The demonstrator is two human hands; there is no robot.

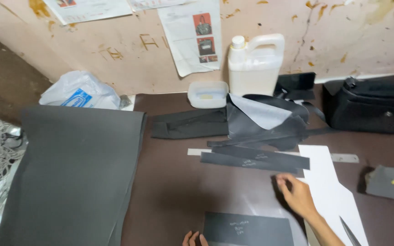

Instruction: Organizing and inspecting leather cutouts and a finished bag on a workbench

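So the right hand (pixel 297 193) is out on the brown table (pixel 174 182), fingers loosely curled and not gripping anything, fingertips just short of the long dark strips (pixel 256 159) lying over a metal ruler (pixel 343 158). The left hand (pixel 194 239) barely shows at the bottom edge, fingertips touching a dark rectangular panel (pixel 247 229); can't tell if it's gripping. White paper sheet (pixel 329 187) sits right beside the right hand.

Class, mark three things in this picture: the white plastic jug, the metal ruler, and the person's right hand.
White plastic jug (pixel 254 68), head view, on the middle of its body.
Metal ruler (pixel 345 158), head view, on its bare right end.
Right hand (pixel 297 193), head view, on the back of the hand.
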